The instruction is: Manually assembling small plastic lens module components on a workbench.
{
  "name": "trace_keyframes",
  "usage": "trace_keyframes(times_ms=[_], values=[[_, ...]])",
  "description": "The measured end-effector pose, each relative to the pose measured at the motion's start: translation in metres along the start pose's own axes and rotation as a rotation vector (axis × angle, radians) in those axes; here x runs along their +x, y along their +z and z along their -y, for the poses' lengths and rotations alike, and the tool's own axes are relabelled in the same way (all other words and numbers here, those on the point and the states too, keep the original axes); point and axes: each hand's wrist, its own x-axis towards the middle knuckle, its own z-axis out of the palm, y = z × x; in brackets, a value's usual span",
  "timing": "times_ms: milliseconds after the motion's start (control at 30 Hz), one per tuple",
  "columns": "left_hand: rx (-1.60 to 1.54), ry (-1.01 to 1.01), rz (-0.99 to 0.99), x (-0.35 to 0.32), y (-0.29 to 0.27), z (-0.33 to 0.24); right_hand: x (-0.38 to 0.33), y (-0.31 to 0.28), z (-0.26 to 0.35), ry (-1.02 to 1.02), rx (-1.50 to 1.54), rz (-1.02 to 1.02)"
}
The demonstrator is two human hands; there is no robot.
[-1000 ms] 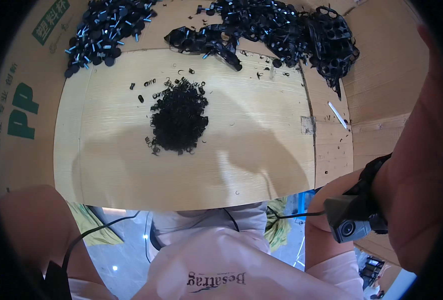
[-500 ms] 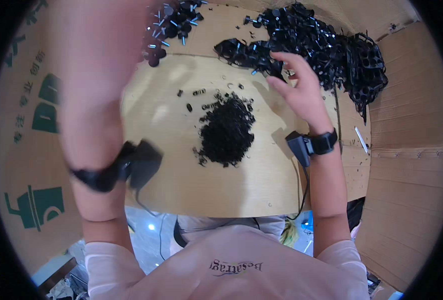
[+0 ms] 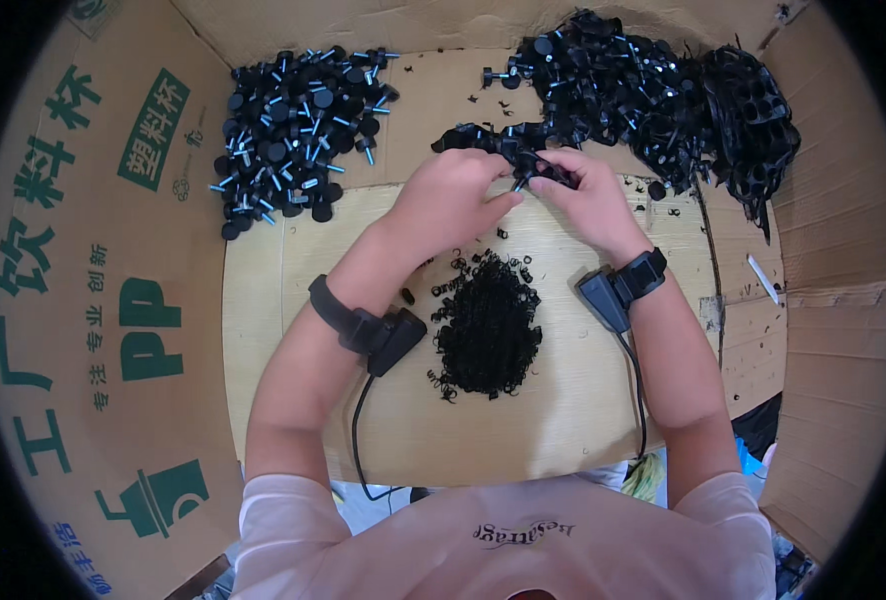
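Two-handed at a black plastic strip (image 3: 529,164).
Pinches it narrowly in right hand (image 3: 593,202), beyond black coils (image 3: 488,328); cannot tell grip of left hand (image 3: 449,203).

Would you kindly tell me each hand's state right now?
Left hand: at the black piece; whether closed cannot be told.
Right hand: closed, holding the black piece.
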Motion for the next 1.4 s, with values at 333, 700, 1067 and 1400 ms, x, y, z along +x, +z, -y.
trace_keyframes(times_ms=[333,700,1067,1400], values=[[0.175,0.058,-0.043,-0.001,0.020,0.001,-0.001,0.005,0.006,-0.091,-0.173,-0.118],[0.147,-0.022,-0.041,0.005,0.030,0.000,0.000,0.006,0.012,-0.132,-0.240,-0.164],[0.168,-0.038,-0.042,0.005,0.032,0.002,0.000,0.012,0.017,-0.126,-0.309,-0.209],[0.119,-0.018,-0.006,0.003,0.020,0.003,0.008,0.006,0.000,-0.112,-0.200,-0.239]])
